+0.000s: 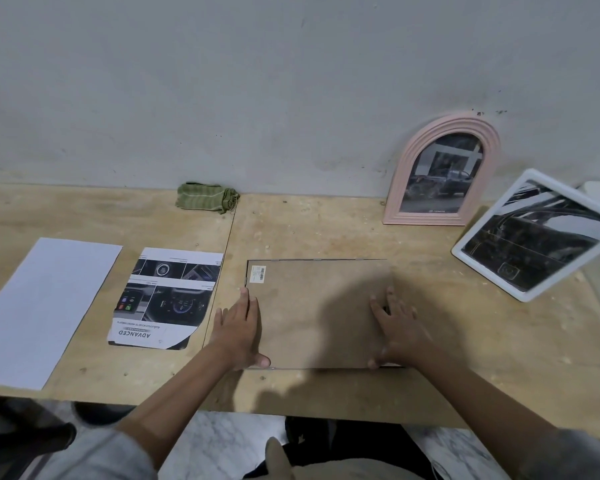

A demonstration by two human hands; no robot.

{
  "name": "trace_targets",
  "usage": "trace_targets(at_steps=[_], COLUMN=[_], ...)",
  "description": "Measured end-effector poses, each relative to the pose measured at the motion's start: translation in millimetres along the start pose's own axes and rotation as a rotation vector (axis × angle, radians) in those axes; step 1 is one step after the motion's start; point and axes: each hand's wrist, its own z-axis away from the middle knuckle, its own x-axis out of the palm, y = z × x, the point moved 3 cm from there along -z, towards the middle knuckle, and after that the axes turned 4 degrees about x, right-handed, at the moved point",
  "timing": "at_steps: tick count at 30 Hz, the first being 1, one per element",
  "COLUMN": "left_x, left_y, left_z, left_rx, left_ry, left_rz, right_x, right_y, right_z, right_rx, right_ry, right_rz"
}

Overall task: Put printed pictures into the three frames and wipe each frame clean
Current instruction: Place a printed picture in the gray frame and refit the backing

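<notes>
Brown fibreboard back of third frame point(317, 313) lies face-down on bench point(326, 230), long axis left-right. My left hand point(238, 327) flat at its left edge, right hand point(397, 329) at right edge, fingers spread, pressing, gripping nothing.

Dim, flat indoor light falls on a plywood table point(326, 233) and a grey wall point(257, 81), with a soft, broad shadow pooling across the brown backing board point(312, 306) and spilling over the table's near edge. Glare streaks the glass of the tilted white frame point(534, 237) and of the pink arched frame point(442, 171), washing out the prints behind. The wide-angle lens bows the table edge and stretches the white sheet point(45, 306) at left. The right hand point(395, 327) shows slight motion blur; sleeves at the bottom corners are soft and smeared.
</notes>
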Motion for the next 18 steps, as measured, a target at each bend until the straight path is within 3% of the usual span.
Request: trace_targets(at_steps=[7,13,18], left_x=[-1.0,-8.3,-9.7], left_y=[0.5,11.4,39.1], left_z=[-0.1,-9.0,-17.9], left_rx=[0.016,0.016,0.111], left_ry=[-0.015,-0.110,-0.124], left_rz=[-0.026,-0.107,0.045], right_x=[-2.4,-13.6,-12.9], right_y=[-0.7,-14.8,-54.5], right_z=[2.9,-4.4,-14.0], right_rx=[0.013,0.002,-0.033], right_ry=[0.044,-0.054,-0.141], right_rz=[0.052,0.091,0.039])
